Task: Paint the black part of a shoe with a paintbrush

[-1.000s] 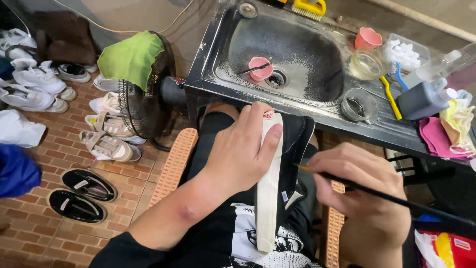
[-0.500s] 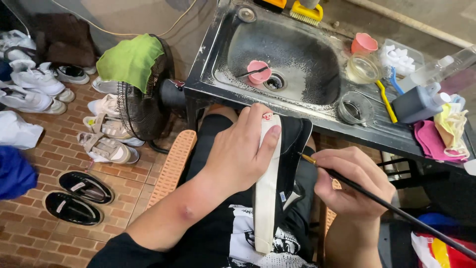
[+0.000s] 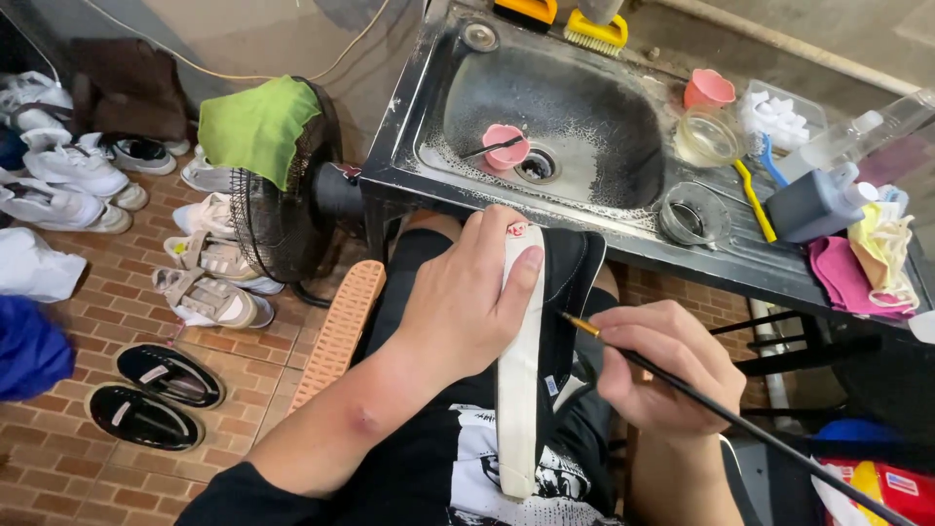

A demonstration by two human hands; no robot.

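From the head view, the left hand [image 3: 466,302] is wrapped around a black shoe [image 3: 545,321] with a white sole strip, and the shoe rests on the person's lap. The fingers [image 3: 521,278] lie across the white strip and hold it tight. The right hand [image 3: 662,375] is just beside the shoe, on its right. Its fingers are pinched close around a thin black paintbrush [image 3: 740,424]. The gold tip of the brush points at the side of the shoe and looks like it touches it. The long handle sticks out to the lower right. In front of the knees is a dark metal sink [image 3: 604,146], and a small pink cup [image 3: 504,148] sits inside it near the drain. On the sink's right edge are a clear glass bowl [image 3: 709,136] and a grey bottle [image 3: 813,203]. To the left stands a black fan [image 3: 287,209] with a green cloth [image 3: 258,125] draped over it. Many shoes lie on the brick floor [image 3: 58,458].
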